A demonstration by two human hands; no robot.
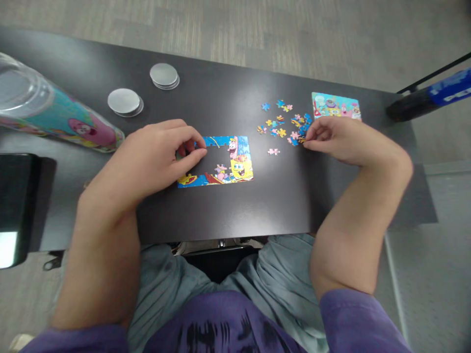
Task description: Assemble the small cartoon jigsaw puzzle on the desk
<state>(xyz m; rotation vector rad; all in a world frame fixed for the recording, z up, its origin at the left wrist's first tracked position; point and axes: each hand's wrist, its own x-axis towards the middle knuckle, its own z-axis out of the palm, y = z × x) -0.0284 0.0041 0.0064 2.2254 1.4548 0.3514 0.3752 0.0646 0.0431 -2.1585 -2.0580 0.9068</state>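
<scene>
A partly assembled jigsaw puzzle (241,169) lies on the dark table, its border forming a frame around an open middle. The border shows yellow and pink cartoon figures on blue. My left hand (162,152) covers the puzzle's left side, thumb and index finger drawn together over the open middle; anything between them is hidden. To the right is a loose scatter of puzzle pieces (281,132). At that pile's right edge, my right hand (336,137) pinches a small puzzle piece (301,139), mostly covered by the fingertips. One pinkish piece (273,152) lies apart, nearer me.
Behind my right hand lies a cartoon picture card (336,105). Two stacks of round discs (164,74) (124,101) are at the back left. A tall clear-topped cartoon-printed container (73,117) and a black device (16,206) stand left. A blue-and-black cylinder (434,98) is far right.
</scene>
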